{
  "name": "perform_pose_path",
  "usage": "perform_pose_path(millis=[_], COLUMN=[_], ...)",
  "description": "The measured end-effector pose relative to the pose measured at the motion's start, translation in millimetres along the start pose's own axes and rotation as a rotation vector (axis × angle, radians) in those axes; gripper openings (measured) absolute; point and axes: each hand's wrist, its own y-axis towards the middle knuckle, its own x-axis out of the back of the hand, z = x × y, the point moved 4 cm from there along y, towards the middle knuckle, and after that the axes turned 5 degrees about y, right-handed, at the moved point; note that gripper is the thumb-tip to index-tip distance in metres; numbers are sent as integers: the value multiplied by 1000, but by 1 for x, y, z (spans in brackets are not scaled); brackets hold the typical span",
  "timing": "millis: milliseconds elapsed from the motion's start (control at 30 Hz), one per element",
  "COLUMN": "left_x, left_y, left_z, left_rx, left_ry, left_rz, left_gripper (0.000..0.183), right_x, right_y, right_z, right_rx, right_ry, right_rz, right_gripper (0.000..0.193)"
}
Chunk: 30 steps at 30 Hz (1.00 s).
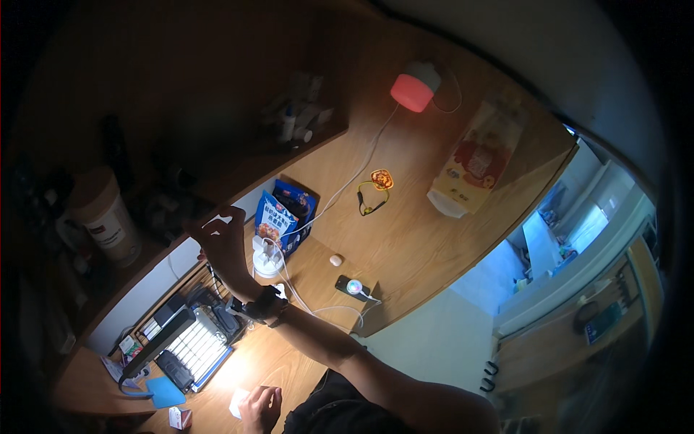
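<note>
My right hand (223,239) is raised to the edge of the dark shelf (282,160), a watch (266,305) on its wrist. Its fingers are bent and drawn together; whatever they may hold is lost in the shadow. A large pale tub (108,224) stands on the shelf to the left of that hand. Low in the picture, my left hand (260,411) rests at the lit desk (289,362), its fingers curled against a small white thing (237,402) whose kind I cannot make out. A small printed box (180,417) sits to its left.
A desk lamp (155,347) arches over a wire rack (206,347). Blue snack bags (283,217) stand behind a white device (267,259) with cables. A phone (352,287) lies farther right. On the wood panel are a pink-lit lamp (413,90), a hanging cord (372,206) and a printed bag (473,163).
</note>
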Motion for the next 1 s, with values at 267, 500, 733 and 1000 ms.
perform_pose_path(millis=[267, 500, 733, 1000], left_x=[10, 6, 17, 18], left_y=[43, 29, -3, -104], left_z=[-44, -33, 21, 143], left_rx=[-21, 3, 354, 973], left_ry=[642, 724, 670, 630], left_rz=[-248, -263, -266, -466], left_gripper=[13, 16, 21, 30], right_x=[-5, 7, 97, 240], right_y=[31, -25, -130, -262], right_z=[-43, -5, -55, -182], right_rx=[-242, -251, -340, -807], right_ry=[259, 322, -46, -372], right_rz=[-51, -29, 436, 461], right_gripper=[75, 66, 11, 14])
